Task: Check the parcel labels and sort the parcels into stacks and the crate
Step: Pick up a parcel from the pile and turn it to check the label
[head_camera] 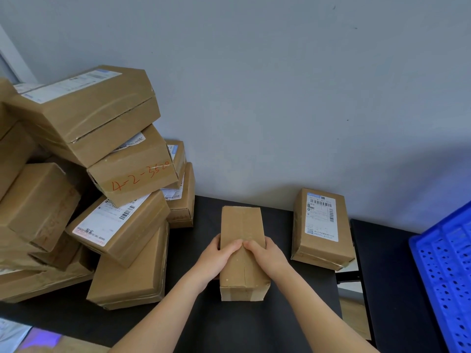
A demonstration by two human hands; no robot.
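Currently, both hands grasp one plain brown parcel (241,225) at the middle of the black table (204,327). The parcel rests on the table surface with its long axis pointing away from the person. Its upper face shows a taped centre seam and no label.

- Left hand (216,258): clasps the left side of the parcel, with the thumb laid across the top face.
- Right hand (269,256): clasps the right side of the parcel, with the thumb laid across the top face.
- The two thumbs meet at the centre seam.

To the right of the held parcel, apart from it, a labelled parcel (321,226) lies flat near the wall (280,85). Its white label with barcodes faces up. This parcel sits at the right edge of the table.

At the far right, a blue perforated crate (446,276) stands on a second dark surface (387,276). A narrow gap separates this surface from the table. The crate interior is not visible.

On the left, a loose pile of brown parcels (40,212) covers the table and leans toward the wall. Within the pile:

- A large top parcel (84,110) lies tilted, with a white label on its upper face.
- Below it, a marked parcel (135,171) carries red handwriting reading "4-2-3520".
- Under that, a tilted parcel (114,222) shows a white label with a barcode.
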